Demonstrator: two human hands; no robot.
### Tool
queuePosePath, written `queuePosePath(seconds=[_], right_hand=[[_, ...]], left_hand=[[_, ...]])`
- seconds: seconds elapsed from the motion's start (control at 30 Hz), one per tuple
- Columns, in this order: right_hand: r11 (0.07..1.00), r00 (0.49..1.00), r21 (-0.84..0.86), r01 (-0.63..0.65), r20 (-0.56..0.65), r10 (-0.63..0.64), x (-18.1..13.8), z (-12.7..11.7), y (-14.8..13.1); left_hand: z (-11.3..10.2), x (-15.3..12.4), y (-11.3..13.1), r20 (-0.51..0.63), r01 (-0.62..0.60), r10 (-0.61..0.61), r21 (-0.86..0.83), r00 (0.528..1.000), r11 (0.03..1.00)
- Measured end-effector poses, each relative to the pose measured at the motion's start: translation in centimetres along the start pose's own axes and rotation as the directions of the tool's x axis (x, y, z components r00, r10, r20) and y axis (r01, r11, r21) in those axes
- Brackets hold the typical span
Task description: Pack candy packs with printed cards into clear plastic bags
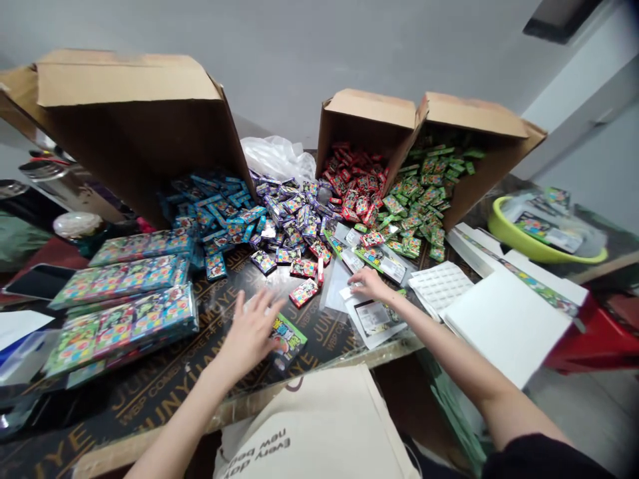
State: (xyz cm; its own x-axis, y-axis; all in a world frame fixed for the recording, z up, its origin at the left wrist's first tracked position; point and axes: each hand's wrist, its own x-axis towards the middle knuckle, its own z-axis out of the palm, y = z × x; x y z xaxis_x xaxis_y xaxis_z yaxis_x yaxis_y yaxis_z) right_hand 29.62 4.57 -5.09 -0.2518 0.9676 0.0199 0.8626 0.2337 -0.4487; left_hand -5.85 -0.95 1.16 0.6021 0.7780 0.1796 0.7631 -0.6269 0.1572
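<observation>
My left hand (pixel 254 326) is open with its fingers spread, blurred a little, above the dark table. Just beside and partly under it lies a flat green and black printed pack (pixel 289 338). My right hand (pixel 369 285) has bent fingers with their tips drawn together at the upper edge of a white printed bag (pixel 372 319) with a black-framed label. More printed clear bags (pixel 382 263) lie right behind that hand. Between the hands rest small red boxes (pixel 303 293), with a loose pile of purple boxes (pixel 304 213) behind them.
Tipped cartons spill blue boxes (pixel 219 206), red boxes (pixel 354 186) and green boxes (pixel 424 193). Filled multi-packs (pixel 134 319) are stacked at left. At right are label sheets (pixel 439 286), white card (pixel 509 319) and a yellow-green basin (pixel 524 243). The table edge (pixel 349 362) is close to me.
</observation>
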Motion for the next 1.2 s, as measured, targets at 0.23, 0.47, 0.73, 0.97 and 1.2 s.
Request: queuePosePath(seconds=[0.23, 0.47, 0.73, 0.97, 1.2], right_hand=[[0.994, 0.996, -0.057, 0.09, -0.012, -0.091, -1.1, 1.8, -1.2], [0.999, 0.997, -0.027, 0.036, -0.064, -0.038, -1.4, 2.7, -0.8], [1.0, 0.999, -0.003, -0.006, -0.044, 0.006, -0.7, 2.4, -0.6], [0.999, 0.994, 0.023, 0.035, -0.1, -0.033, -1.6, 2.8, -1.3], [0.995, 0.984, 0.091, 0.041, -0.178, -0.024, -1.9, 3.8, -1.0]], left_hand=[[3.7, 1.8, 1.9, 0.44, -0.156, 0.195, -0.123, 0.877, 0.98], [0.0, 3.6, 2.0, 0.421, -0.004, 0.194, -0.412, 0.886, 0.911], [-2.3, 3.7, 1.1, -0.065, 0.039, -0.127, -0.734, 0.99, 0.678], [-0.6, 2.9, 0.0, -0.092, 0.117, -0.289, -0.766, 0.953, 0.632], [-1.4, 3.1, 0.5, -0.13, 0.083, -0.28, -0.766, 0.951, 0.638]])
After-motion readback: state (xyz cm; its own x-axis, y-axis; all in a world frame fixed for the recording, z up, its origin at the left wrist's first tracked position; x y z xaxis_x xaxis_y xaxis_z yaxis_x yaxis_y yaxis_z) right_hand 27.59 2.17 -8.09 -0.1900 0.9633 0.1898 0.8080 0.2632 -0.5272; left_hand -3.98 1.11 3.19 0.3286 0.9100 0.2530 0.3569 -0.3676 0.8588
